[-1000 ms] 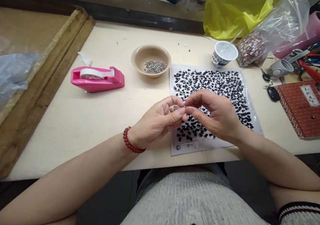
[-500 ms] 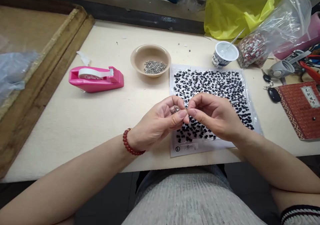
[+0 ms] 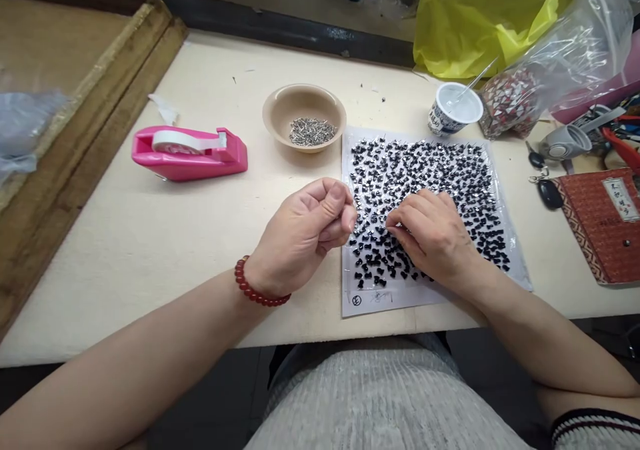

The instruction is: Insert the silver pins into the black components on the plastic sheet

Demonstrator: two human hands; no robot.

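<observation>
Pink tape dispenser (image 3: 190, 157) on counter (image 3: 165, 250), L of bowl (image 3: 304, 115) w/ metal pins. L hand (image 3: 313, 230) curled nearly closed, contents hidden. R hand (image 3: 430, 237) over black-bits sheet (image 3: 430, 210), thumb + fingertips nearly pinched; can't tell if holding anything.

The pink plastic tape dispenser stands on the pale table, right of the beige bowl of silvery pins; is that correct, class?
No: the head view shows the pink tape dispenser left of the beige bowl. It does stand on the pale table.
</observation>
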